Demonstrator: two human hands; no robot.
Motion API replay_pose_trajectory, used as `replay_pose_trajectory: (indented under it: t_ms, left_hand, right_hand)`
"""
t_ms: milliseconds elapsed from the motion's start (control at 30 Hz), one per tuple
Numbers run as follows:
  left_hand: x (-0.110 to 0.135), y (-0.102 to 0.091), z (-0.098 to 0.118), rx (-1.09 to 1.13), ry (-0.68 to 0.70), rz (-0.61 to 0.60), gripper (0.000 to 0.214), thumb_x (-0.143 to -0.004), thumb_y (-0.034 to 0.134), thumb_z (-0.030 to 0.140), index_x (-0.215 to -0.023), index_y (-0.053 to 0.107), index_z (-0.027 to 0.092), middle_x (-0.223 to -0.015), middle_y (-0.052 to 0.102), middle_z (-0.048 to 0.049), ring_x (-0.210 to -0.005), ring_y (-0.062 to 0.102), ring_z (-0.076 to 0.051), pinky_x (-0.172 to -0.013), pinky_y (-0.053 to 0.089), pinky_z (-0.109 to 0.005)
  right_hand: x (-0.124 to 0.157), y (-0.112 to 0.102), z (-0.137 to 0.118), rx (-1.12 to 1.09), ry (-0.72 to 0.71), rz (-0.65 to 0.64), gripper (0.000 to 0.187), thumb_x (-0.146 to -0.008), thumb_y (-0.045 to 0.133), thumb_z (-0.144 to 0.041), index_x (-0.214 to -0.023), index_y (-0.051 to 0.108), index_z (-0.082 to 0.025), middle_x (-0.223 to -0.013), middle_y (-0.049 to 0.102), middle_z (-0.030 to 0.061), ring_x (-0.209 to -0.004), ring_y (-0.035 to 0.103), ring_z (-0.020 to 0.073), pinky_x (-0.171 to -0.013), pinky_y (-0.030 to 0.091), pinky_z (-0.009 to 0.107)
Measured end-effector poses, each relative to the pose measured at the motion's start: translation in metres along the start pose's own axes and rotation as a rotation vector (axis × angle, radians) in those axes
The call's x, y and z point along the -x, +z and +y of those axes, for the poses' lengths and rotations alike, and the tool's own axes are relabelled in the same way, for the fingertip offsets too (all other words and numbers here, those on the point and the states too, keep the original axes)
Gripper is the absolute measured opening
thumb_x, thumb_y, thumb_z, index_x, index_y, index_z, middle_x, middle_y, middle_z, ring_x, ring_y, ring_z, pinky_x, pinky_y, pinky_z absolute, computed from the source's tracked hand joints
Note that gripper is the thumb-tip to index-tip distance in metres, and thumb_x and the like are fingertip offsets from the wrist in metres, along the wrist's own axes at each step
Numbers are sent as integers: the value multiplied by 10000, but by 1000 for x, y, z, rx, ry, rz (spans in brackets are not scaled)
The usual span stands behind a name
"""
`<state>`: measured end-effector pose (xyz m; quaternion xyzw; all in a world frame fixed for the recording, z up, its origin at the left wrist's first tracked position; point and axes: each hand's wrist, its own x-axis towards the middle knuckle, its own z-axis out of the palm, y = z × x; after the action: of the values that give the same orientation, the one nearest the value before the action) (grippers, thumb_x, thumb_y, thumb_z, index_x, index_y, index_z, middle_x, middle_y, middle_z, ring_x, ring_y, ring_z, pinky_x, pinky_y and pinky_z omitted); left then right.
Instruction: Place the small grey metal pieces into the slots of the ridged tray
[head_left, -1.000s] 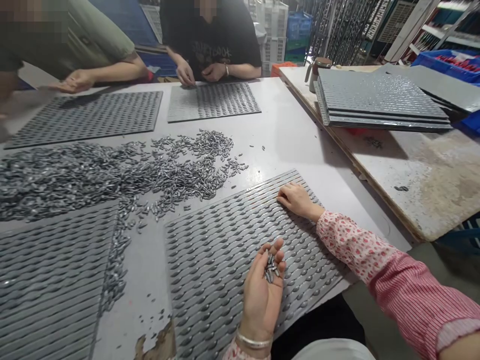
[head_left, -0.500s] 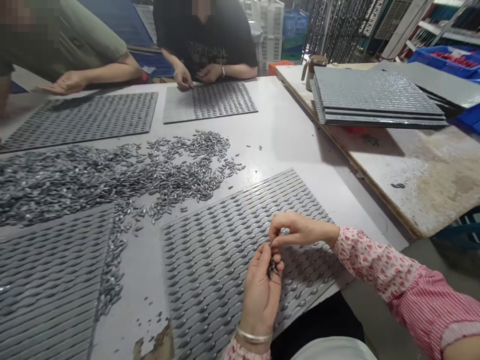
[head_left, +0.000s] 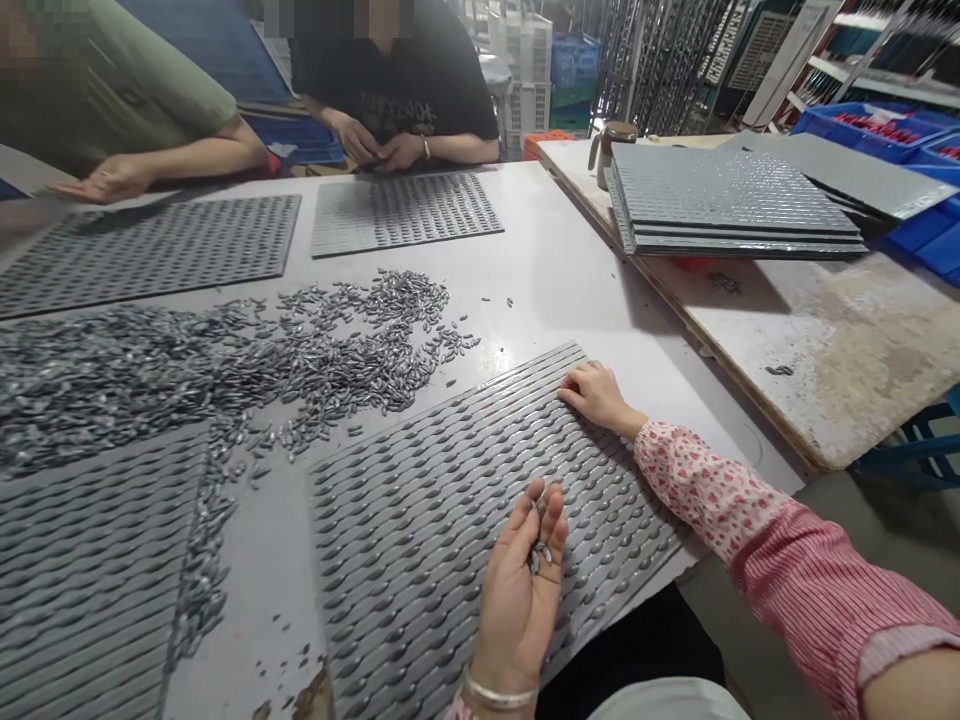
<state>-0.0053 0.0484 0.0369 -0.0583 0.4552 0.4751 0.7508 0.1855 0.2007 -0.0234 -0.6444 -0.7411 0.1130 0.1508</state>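
Observation:
A grey grooved board (head_left: 390,560) lies on the table in front of me, with rows of small spindle-shaped pieces set along its grooves. Over its near half, my left hand (head_left: 517,590) is turned palm up and curled around several loose grey spindle-shaped pieces (head_left: 538,555). My right hand (head_left: 598,396) is at the board's far right part, its fingers pressed together against a groove. Whatever those fingers hold is hidden. Some far grooves near the right hand show no pieces.
A wide heap of grey spindle-shaped pieces (head_left: 330,350) spreads across the white table (head_left: 555,265). Another grooved board (head_left: 90,560) lies at left. Two people sit opposite with boards (head_left: 409,212). On the side table (head_left: 840,340) stand stacked boards (head_left: 735,200) and a jug (head_left: 616,150).
My right hand has moved away from my left hand, up and right to the board's far part. My left hand has opened slightly around its pieces. The view has shifted a little.

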Motion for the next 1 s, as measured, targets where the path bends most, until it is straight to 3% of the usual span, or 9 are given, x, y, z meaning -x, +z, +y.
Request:
replay_pose_trajectory:
  t_ms: [100, 200, 333, 433, 567, 667, 767, 867, 1000]
  left_hand:
    - [-2, -4, -2, -27, 1, 17, 203, -836, 504, 42, -995, 607, 117, -1059, 658, -129, -850, 662, -140, -673, 569, -208]
    - [-2, -6, -3, -21, 10, 5, 130, -820, 549, 69, -918, 610, 129, -1003, 659, -106, -776, 649, -116, -621, 549, -186]
    - [-1, -5, -2, -19, 41, -59, 104, -803, 592, 100, -895, 630, 129, -848, 626, -43, -662, 589, -69, -595, 520, -167]
    - [-3, -5, -3, -21, 44, -39, 107, -784, 616, 99, -885, 627, 131, -793, 604, -24, -610, 557, -55, -544, 496, -150]
    - [-5, -4, -5, 0, 50, -54, 67, -778, 625, 101, -831, 610, 140, -706, 578, 4, -567, 549, -54, -486, 477, -136]
    - [-4, -2, -4, 5, 54, -38, 126, -826, 549, 87, -926, 622, 107, -862, 646, -71, -735, 636, -109, -620, 554, -189]
    - [0, 1, 0, 24, 16, -9, 231, -854, 454, 34, -1028, 605, 60, -1097, 629, -176, -986, 629, -185, -785, 564, -257]
    - [2, 1, 2, 5, -11, 9, 248, -848, 474, 35, -1048, 610, 90, -1084, 647, -149, -897, 658, -153, -697, 575, -206]
    - [1, -2, 0, -28, -5, 40, 193, -838, 515, 53, -983, 623, 121, -1056, 657, -119, -742, 654, -96, -586, 554, -158]
  right_hand:
    - [2, -1, -4, 28, -5, 59, 112, -830, 636, -287, -793, 629, -181, -874, 605, 50, -902, 468, 221, -762, 333, 319]
    - [8, -8, -13, -119, -70, 42, 65, -817, 638, -210, -781, 612, -162, -830, 596, 44, -865, 485, 197, -780, 353, 314]
    - [30, -31, -37, -636, -278, -295, 109, -869, 585, -258, -832, 602, -157, -805, 588, 17, -743, 521, 131, -698, 418, 259]
    - [49, -48, -55, -877, -474, -517, 173, -869, 596, -327, -930, 607, -166, -886, 596, 30, -804, 542, 134, -722, 450, 257]
    - [62, -53, -69, -876, -579, -516, 179, -886, 572, -328, -869, 609, -154, -821, 586, 27, -779, 531, 131, -734, 445, 256]
    - [53, -44, -59, -813, -487, -400, 168, -891, 560, -307, -832, 602, -155, -799, 585, 19, -760, 527, 131, -720, 434, 253]
    - [30, -33, -30, -633, -205, -144, 111, -870, 577, -236, -800, 612, -158, -803, 605, 15, -782, 532, 142, -749, 414, 269]
    - [9, -24, 3, -314, 5, 34, 86, -832, 613, -204, -760, 639, -166, -798, 624, 19, -833, 517, 169, -800, 373, 299]
    - [-1, -17, 24, -68, 79, 22, 118, -844, 599, -279, -798, 672, -198, -829, 631, 29, -857, 496, 194, -774, 347, 306]
